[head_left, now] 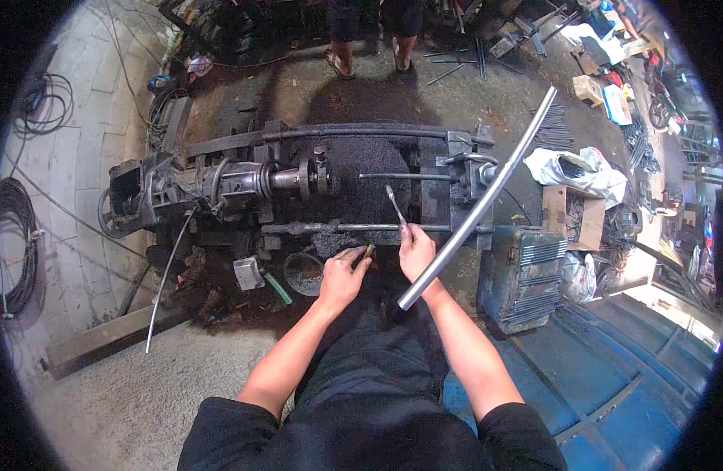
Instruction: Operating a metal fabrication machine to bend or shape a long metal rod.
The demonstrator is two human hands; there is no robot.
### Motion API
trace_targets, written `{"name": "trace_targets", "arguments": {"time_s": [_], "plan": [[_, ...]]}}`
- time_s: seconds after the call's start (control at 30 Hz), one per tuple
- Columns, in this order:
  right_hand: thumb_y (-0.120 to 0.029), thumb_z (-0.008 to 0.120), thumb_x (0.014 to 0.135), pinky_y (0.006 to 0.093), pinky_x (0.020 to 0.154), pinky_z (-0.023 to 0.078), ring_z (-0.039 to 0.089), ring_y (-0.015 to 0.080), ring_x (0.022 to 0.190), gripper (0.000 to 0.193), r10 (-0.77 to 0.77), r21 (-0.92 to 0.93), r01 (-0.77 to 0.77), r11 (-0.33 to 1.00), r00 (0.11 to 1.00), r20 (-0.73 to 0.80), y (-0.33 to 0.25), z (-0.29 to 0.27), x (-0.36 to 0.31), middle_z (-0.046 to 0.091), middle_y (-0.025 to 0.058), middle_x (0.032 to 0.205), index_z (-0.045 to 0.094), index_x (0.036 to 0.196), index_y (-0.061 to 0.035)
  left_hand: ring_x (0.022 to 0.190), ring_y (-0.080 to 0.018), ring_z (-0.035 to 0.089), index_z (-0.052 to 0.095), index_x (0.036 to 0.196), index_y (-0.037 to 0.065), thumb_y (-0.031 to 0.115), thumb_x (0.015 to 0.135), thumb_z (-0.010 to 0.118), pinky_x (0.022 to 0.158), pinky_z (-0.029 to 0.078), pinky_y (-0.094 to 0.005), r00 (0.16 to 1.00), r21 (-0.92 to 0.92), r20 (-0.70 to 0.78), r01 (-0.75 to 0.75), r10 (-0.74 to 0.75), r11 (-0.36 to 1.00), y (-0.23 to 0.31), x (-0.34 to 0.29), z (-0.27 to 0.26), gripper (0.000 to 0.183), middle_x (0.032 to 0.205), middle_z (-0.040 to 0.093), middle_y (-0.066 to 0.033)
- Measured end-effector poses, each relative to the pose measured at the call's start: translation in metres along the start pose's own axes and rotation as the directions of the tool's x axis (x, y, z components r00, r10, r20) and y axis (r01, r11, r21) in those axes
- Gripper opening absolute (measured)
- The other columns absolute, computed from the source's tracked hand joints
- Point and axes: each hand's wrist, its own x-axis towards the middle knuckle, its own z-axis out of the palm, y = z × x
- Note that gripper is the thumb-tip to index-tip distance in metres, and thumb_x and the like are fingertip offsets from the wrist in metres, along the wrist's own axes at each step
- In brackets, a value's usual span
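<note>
My right hand (pixel 416 251) is closed round the lower end of a slim metal tool with a widened, pale tip (pixel 394 202), which points up over the machine bed. To its left, my left hand (pixel 343 276) pinches a small brownish piece (pixel 369 251), too small to name. Both hands are at the near edge of a dark, lathe-like machine (pixel 240 179) with a spindle on its left. Black metal shavings (pixel 354 161) cover its bed. A long shiny bar (pixel 479 200) on the machine's right end slants down past my right wrist.
A round pan (pixel 300 271) stands beside my left hand, near a pale block with a green handle (pixel 277 286). Right of me are a metal case of rods (pixel 522 275) and a cardboard box (pixel 572 216). Another person's feet (pixel 342 61) stand beyond the machine. Cables (pixel 16 243) hang at left.
</note>
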Motion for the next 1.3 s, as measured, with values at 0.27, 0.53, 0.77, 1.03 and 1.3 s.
{"name": "trace_targets", "arguments": {"time_s": [0.27,0.53,0.77,1.03,1.3], "plan": [[-0.023,0.052,0.096,0.0537,0.064,0.047,0.06,0.0466,0.081,0.022,-0.045,0.049,0.042,0.998,0.998,0.047,-0.036,0.007,0.022,0.062,0.0277,0.079,0.062,0.096,-0.0037,0.095,-0.0358,0.065,0.066,0.11,0.0,0.015,0.086,0.063,0.083,0.051,-0.0395,0.998,-0.004,0.035,0.059,-0.058,0.998,0.002,-0.001,0.003,0.029,0.102,0.067,-0.0203],[-0.027,0.049,0.096,0.0557,0.068,0.048,0.061,0.0469,0.079,0.027,-0.022,-0.187,0.066,0.98,0.973,0.23,-0.049,0.009,0.031,0.063,0.0279,0.078,0.063,0.094,-0.0037,0.098,-0.037,0.064,0.066,0.109,0.0,0.017,0.086,0.063,0.085,0.05,-0.0408,0.994,0.042,0.102,-0.03,0.026,0.999,0.005,-0.006,0.011,0.028,0.106,0.066,-0.0207],[-0.026,0.05,0.095,0.0532,0.065,0.049,0.062,0.0452,0.076,0.025,-0.127,-0.181,0.152,0.972,0.982,0.142,-0.046,-0.001,0.023,0.065,0.0238,0.08,0.064,0.095,-0.0055,0.095,-0.0388,0.063,0.067,0.102,-0.001,0.016,0.083,0.064,0.084,0.051,-0.0423,0.983,0.08,0.184,-0.028,0.013,0.996,0.006,-0.003,0.026,0.026,0.103,0.066,-0.021],[-0.027,0.049,0.096,0.0491,0.075,0.051,0.065,0.0389,0.083,0.028,-0.045,-0.268,0.069,0.961,0.994,0.095,-0.053,-0.02,0.017,0.067,0.0204,0.091,0.064,0.1,-0.0035,0.094,-0.0426,0.062,0.064,0.104,-0.004,0.015,0.085,0.059,0.083,0.05,-0.0473,0.938,0.123,0.309,0.125,-0.158,0.984,0.021,0.013,0.058,0.027,0.099,0.065,-0.0256],[-0.009,0.05,0.089,0.0556,0.072,0.048,0.061,0.0472,0.083,0.018,0.087,-0.256,-0.094,0.962,0.996,-0.037,0.051,-0.085,-0.094,0.062,0.0243,0.1,0.049,0.107,-0.0042,0.088,-0.0377,0.067,0.068,0.102,0.0,0.023,0.082,0.066,0.081,0.051,-0.0424,0.973,-0.12,0.13,0.209,-0.193,0.971,-0.018,0.032,0.124,0.031,0.092,0.067,-0.0243]]}}
